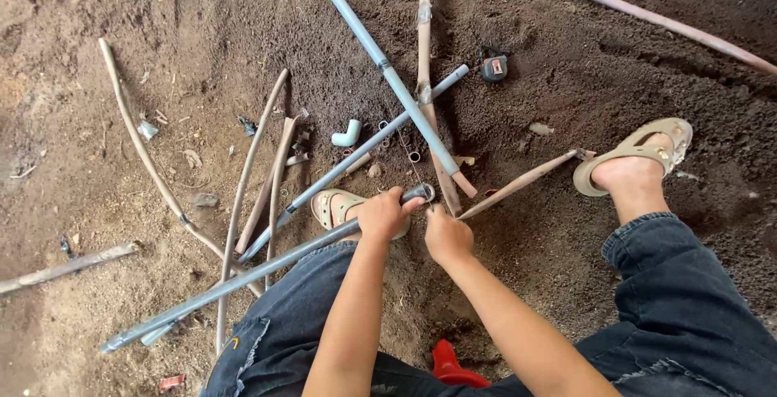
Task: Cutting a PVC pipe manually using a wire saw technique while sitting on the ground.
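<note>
I squat over bare soil in blue jeans and tan sandals. My left hand (382, 215) grips a long grey pipe (243, 280) close to its open end (422, 193); the pipe runs down to the lower left across my knee. My right hand (447, 237) is closed just right of that end, fingers curled at the pipe's mouth; what it pinches is too small to tell. Another grey pipe (380, 61) and a brown cane (424, 57) cross just beyond my hands.
Several pipes and thin canes (243, 178) lie scattered on the soil to the left. A white elbow fitting (346, 134) and small metal rings (396, 142) lie ahead. A tape measure (494, 67) sits farther back. A pinkish pipe (655, 18) crosses top right. A red object (449, 365) is under me.
</note>
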